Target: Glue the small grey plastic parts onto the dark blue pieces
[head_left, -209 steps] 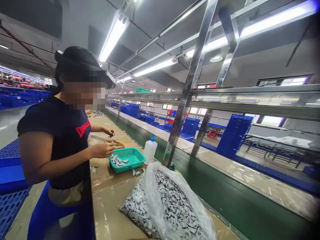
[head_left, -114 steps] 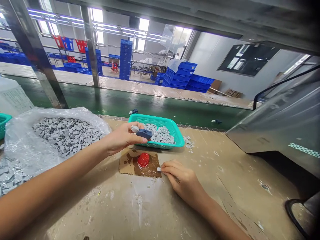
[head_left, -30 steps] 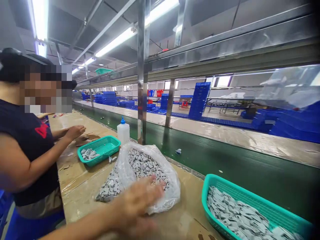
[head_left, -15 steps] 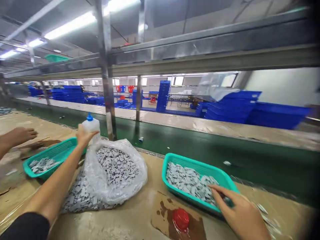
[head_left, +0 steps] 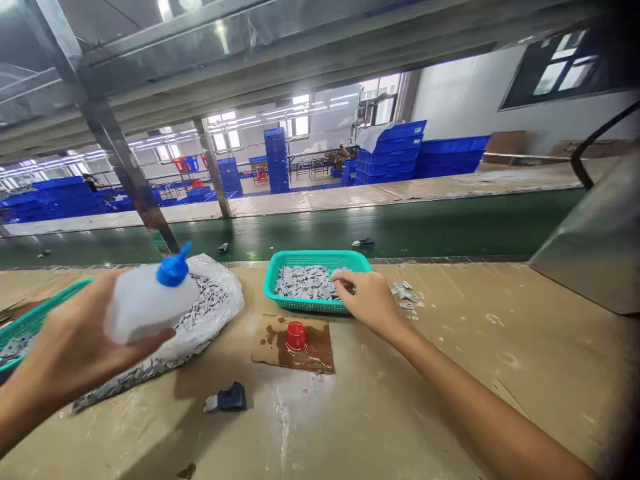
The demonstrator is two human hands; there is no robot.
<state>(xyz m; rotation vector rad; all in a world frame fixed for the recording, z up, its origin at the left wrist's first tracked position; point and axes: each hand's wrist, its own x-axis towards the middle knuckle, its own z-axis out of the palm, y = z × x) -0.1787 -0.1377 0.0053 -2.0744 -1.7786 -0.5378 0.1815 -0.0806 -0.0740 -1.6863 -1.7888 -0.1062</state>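
Observation:
My left hand (head_left: 83, 337) is wrapped round a translucent white squeeze bottle (head_left: 150, 303) with a blue nozzle cap, tilted above the table. My right hand (head_left: 370, 297) is at the right end of a green basket (head_left: 285, 303) of small grey plastic parts (head_left: 307, 283). Its thumb and forefinger are pinched together; anything between them is too small to make out. Between the hands, a red cup-like cap (head_left: 296, 336) sits on a wet piece of cardboard (head_left: 267, 353). Nearer me lies a dark blue piece with a grey end (head_left: 227, 398).
Behind the bottle is a clear plastic bag (head_left: 227, 293) of grey parts. Another green basket (head_left: 30, 313) stands far left. Several loose parts (head_left: 406, 293) lie right of the middle basket. Beyond runs a green conveyor belt (head_left: 310, 230); a metal post (head_left: 130, 173) rises at left.
My view has turned right. My left hand has lifted the bottle from beside the bag and brought it closer, tilting it. My right hand remains at the basket, its fingertips drawn together.

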